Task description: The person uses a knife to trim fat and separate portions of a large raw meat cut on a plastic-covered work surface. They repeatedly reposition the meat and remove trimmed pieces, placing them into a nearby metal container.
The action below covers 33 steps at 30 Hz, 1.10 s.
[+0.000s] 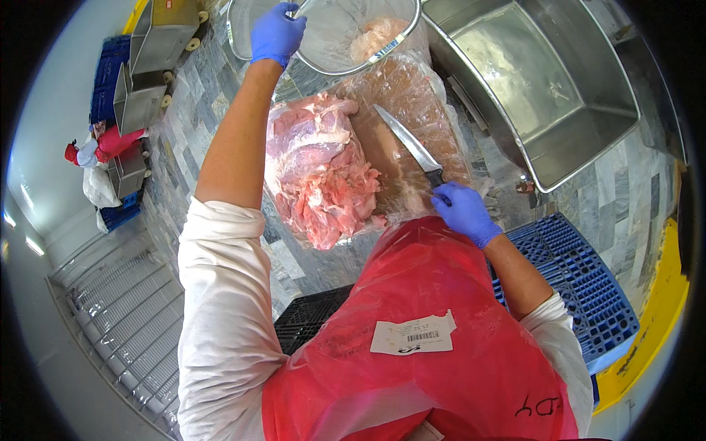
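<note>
My right hand [465, 213], in a blue glove, is wrapped around the black handle of a knife [414, 145]. The blade points up and to the left, over a plastic-covered brown block or board [397, 92]. On the left part of that surface lies a large heap of raw pink meat [321, 169]. My gloved left hand [277, 35] is stretched forward, its fingers curled at the near left rim of a metal-rimmed tub [327, 33]. A pale pink piece of meat [379, 38] lies in this tub, near its right side.
A deep steel bin [526, 158] stands at the far right. Blue plastic pallets [570, 264] lie to my right beside a yellow barrier [654, 316], and a black pallet [312, 316] is below. Left are steel carts [138, 103], a wire rack [129, 316] and another person [110, 147].
</note>
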{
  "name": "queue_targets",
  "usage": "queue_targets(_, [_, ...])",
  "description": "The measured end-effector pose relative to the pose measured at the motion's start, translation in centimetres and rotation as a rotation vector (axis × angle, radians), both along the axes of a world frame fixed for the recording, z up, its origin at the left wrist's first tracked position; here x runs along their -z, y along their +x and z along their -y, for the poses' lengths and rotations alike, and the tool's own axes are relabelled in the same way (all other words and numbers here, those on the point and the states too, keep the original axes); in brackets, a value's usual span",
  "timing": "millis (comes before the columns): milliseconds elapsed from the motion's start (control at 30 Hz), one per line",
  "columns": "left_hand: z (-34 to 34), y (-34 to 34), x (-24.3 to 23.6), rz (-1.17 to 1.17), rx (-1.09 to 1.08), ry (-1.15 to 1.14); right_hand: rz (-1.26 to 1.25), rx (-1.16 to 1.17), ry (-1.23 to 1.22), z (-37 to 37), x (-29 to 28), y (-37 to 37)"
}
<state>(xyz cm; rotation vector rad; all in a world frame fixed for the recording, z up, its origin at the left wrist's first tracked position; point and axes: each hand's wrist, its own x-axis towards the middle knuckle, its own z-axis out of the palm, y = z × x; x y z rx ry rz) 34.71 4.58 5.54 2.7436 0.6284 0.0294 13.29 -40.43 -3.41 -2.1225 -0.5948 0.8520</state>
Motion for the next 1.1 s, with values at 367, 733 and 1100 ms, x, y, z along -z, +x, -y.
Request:
queue_targets(367, [-0.4,-3.3,-1.7,0.307,0.182,0.061,0.322,0.115,-0.032,-0.3,0.9,-1.4])
queue_targets(733, [-0.5,-25.6,2.7,0.399,-0.336,0.036,0.006,0.257,-0.103,-0.3,1.9,-0.5])
queue_targets(1100, [5.0,-35.6,6.2,0.218,-0.624,-0.247,-0.391,-0.073,0.084,4.0,-8.4,1.5])
